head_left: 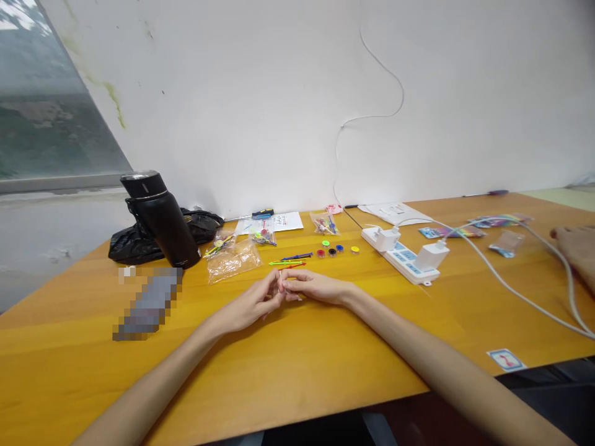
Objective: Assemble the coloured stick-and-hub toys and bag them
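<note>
My left hand (260, 301) and my right hand (318, 287) meet over the table, fingertips pinched together around something small, mostly hidden, that I cannot make out. Just beyond the fingers lie thin pointed strips: a blue one (297, 256), a green one (281, 262) and a red one (297, 266). Further right sit several small round coloured pieces, among them a red disc (321, 253), a black disc (332, 252), a blue disc (339, 248), a green disc (326, 243) and a yellow disc (355, 250). An opened clear plastic bag (233, 262) rests left of the strips.
A black flask (165, 223) stands at left before a black plastic bag (132, 244), near a blurred-out flat object (151, 303). Small filled bags (325, 224) and a screwdriver (263, 214) lie behind. At right are a power strip (404, 260), cables and another person's hand (576, 248).
</note>
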`<state>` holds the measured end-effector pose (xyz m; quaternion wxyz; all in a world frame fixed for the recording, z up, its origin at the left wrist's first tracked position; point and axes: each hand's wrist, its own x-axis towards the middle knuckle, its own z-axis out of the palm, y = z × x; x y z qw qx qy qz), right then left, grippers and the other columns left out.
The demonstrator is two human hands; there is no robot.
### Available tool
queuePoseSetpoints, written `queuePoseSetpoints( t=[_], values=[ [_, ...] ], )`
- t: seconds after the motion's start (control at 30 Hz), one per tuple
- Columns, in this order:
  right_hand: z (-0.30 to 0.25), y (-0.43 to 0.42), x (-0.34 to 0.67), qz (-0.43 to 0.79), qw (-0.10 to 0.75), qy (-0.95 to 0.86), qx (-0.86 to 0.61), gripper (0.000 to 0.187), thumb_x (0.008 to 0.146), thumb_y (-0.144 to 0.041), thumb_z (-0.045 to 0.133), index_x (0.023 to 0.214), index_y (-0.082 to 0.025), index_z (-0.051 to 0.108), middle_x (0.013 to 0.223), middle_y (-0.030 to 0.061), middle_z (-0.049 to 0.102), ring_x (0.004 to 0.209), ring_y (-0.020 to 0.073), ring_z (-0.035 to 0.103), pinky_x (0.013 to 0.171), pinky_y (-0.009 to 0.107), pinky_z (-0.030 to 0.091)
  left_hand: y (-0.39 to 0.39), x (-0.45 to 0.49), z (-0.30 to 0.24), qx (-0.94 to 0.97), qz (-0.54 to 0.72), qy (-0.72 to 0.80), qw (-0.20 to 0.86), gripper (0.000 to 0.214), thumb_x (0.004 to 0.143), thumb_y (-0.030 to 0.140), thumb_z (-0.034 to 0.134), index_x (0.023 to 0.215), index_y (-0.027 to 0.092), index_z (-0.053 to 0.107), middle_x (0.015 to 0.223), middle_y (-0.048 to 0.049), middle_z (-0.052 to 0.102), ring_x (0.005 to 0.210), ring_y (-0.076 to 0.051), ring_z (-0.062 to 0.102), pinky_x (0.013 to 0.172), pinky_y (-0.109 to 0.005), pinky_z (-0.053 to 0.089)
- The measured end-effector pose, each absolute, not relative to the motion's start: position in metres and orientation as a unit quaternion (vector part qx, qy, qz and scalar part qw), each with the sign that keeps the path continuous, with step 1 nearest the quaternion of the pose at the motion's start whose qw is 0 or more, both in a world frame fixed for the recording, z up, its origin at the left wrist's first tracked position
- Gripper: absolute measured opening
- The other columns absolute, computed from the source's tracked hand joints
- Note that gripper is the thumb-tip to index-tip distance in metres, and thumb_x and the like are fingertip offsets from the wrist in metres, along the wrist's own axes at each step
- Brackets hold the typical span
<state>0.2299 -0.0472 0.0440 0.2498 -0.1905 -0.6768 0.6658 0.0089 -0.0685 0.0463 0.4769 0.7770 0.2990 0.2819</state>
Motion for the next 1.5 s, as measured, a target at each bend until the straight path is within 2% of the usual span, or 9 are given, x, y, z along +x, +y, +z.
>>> queuePoseSetpoints(
  t=[0.17,0.33,0.47,0.6,0.73,0.9,1.03,1.2,1.5],
  values=[
    [0.044,-0.046,0.234,0.673,0.228,-0.675,-0.196,0.036,0.093,-0.052,0.066,0.089,-0.018,0.055,0.080,-0.0027,0.048,0.069,0.0107,0.041,0.063,0.024,0.028,-0.069,0.008,0.048,0.788,0.237,0.296,0.485,0.023,0.098,0.044,0.052,0.105,0.022,0.057,0.083,-0.0008,0.054,0.069,-0.015,0.046,0.066,-0.029,0.040],
    [0.037,-0.043,0.234,0.658,0.262,-0.675,-0.205,0.036,0.095,-0.050,0.064,0.086,-0.016,0.060,0.074,-0.0032,0.046,0.063,0.0098,0.034,0.060,0.025,0.024,-0.068,0.011,0.040,0.764,0.233,0.270,0.538,0.021,0.101,0.043,0.048,0.101,0.022,0.051,0.074,0.0033,0.046,0.061,-0.012,0.041,0.061,-0.028,0.036],
    [0.029,-0.040,0.231,0.686,0.312,-0.621,-0.216,0.031,0.093,-0.047,0.066,0.097,-0.017,0.063,0.072,-0.0028,0.054,0.066,0.0113,0.046,0.065,0.025,0.033,-0.063,0.018,0.032,0.687,0.284,0.242,0.623,0.022,0.102,0.042,0.045,0.102,0.021,0.051,0.073,0.0039,0.042,0.057,-0.010,0.039,0.056,-0.026,0.034],
    [0.026,-0.034,0.230,0.684,0.376,-0.571,-0.254,0.035,0.086,-0.051,0.074,0.093,-0.018,0.063,0.084,0.0025,0.068,0.080,0.0153,0.060,0.080,0.028,0.043,-0.053,0.018,0.025,0.602,0.313,0.264,0.685,0.015,0.098,0.035,0.054,0.094,0.022,0.049,0.077,0.0041,0.041,0.056,-0.008,0.034,0.052,-0.022,0.027],
    [0.031,-0.028,0.234,0.615,0.434,-0.585,-0.302,0.037,0.081,-0.053,0.078,0.090,-0.018,0.070,0.095,0.0041,0.070,0.089,0.0155,0.061,0.086,0.029,0.045,-0.050,0.016,0.024,0.579,0.324,0.292,0.689,0.015,0.096,0.034,0.058,0.097,0.021,0.050,0.077,0.0050,0.038,0.057,-0.006,0.031,0.053,-0.020,0.023],
    [0.040,-0.025,0.238,0.551,0.489,-0.577,-0.353,0.037,0.071,-0.050,0.084,0.087,-0.019,0.073,0.096,0.0032,0.070,0.086,0.0159,0.062,0.082,0.029,0.048,-0.053,0.018,0.028,0.607,0.312,0.300,0.666,0.024,0.096,0.043,0.060,0.101,0.020,0.053,0.075,0.0053,0.036,0.057,-0.007,0.030,0.054,-0.022,0.025],
    [0.041,-0.028,0.237,0.559,0.466,-0.579,-0.368,0.039,0.067,-0.048,0.087,0.087,-0.019,0.072,0.084,0.0030,0.072,0.080,0.0157,0.063,0.083,0.032,0.050,-0.049,0.019,0.026,0.640,0.339,0.315,0.613,0.033,0.093,0.052,0.062,0.099,0.020,0.055,0.071,0.0064,0.033,0.055,-0.007,0.026,0.051,-0.022,0.022],
    [0.039,-0.031,0.235,0.550,0.433,-0.617,-0.360,0.038,0.073,-0.049,0.083,0.090,-0.018,0.071,0.085,0.0039,0.074,0.079,0.0158,0.065,0.080,0.031,0.050,-0.043,0.014,0.025,0.658,0.366,0.318,0.576,0.035,0.095,0.054,0.058,0.092,0.019,0.055,0.069,0.0066,0.032,0.055,-0.008,0.026,0.049,-0.021,0.019],
    [0.041,-0.024,0.240,0.542,0.441,-0.624,-0.350,0.042,0.078,-0.057,0.076,0.090,-0.017,0.067,0.076,0.0021,0.070,0.070,0.0141,0.062,0.074,0.029,0.049,-0.040,0.011,0.034,0.584,0.415,0.330,0.615,0.040,0.089,0.057,0.065,0.087,0.018,0.057,0.064,0.0073,0.035,0.050,-0.006,0.023,0.047,-0.018,0.018]
  ],
)
